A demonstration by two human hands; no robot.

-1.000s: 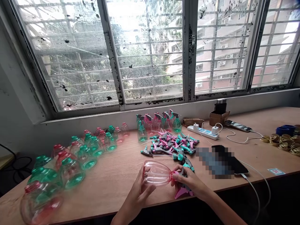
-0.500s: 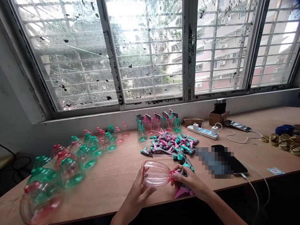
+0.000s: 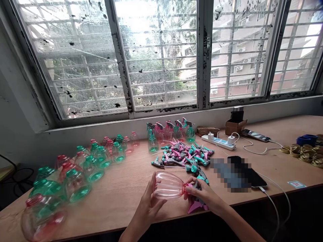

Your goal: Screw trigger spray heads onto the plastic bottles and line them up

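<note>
A clear pink spray bottle [image 3: 168, 185] lies on its side in the air above the table's front edge, its neck to the right. My left hand [image 3: 149, 198] is wrapped round its base end, thumb below and fingers behind. At the neck, my right hand [image 3: 199, 193] grips a pink and grey trigger sprayer head [image 3: 196, 205], whose collar meets the bottle mouth. How far the collar is threaded on is hidden by my fingers. Just beyond the hands lies a heap of pink and green sprayer heads [image 3: 184, 153] with thin tubes.
Open green and pink bottles [image 3: 73, 186] stand in rows on the left. Several bottles with sprayer heads [image 3: 190, 132] stand by the window wall. On the right are a power strip [image 3: 219, 142], a charging phone [image 3: 252, 176], cables and gold-coloured parts [image 3: 300, 151].
The bottle has turned slightly about its long axis, and my left fingers have shifted a little at its base. My right hand stays at the neck, almost unmoved.
</note>
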